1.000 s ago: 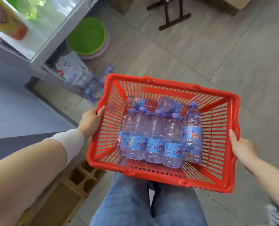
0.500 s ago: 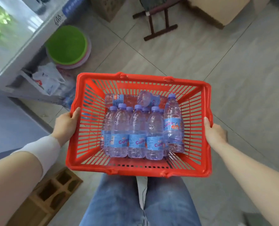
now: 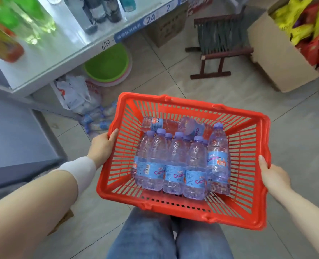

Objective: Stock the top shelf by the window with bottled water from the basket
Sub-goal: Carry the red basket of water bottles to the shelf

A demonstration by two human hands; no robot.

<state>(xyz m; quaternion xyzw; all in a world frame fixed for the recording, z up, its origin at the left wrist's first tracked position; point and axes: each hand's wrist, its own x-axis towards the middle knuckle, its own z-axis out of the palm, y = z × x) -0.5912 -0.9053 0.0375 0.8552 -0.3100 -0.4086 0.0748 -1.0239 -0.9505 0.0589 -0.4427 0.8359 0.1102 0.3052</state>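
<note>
I hold a red plastic basket [image 3: 248, 184] in front of my legs. My left hand [image 3: 102, 146] grips its left rim and my right hand [image 3: 272, 174] grips its right rim. Inside stand several clear water bottles [image 3: 175, 163] with purple caps and blue labels, and two more lie flat behind them. A white shelf [image 3: 65, 53] runs along the upper left, carrying green, orange and dark drink bottles.
Under the shelf sit a green basin [image 3: 106, 66], a white plastic bag [image 3: 74, 92] and a wrapped pack of water bottles [image 3: 99, 118]. A wooden folding stool [image 3: 218, 51] and an open cardboard box of snack packets [image 3: 285, 49] stand on the tiled floor ahead.
My view has lifted, bringing the shelf top and its bottles, the stool and the snack box into sight. Both hands keep their grip on the basket rims.
</note>
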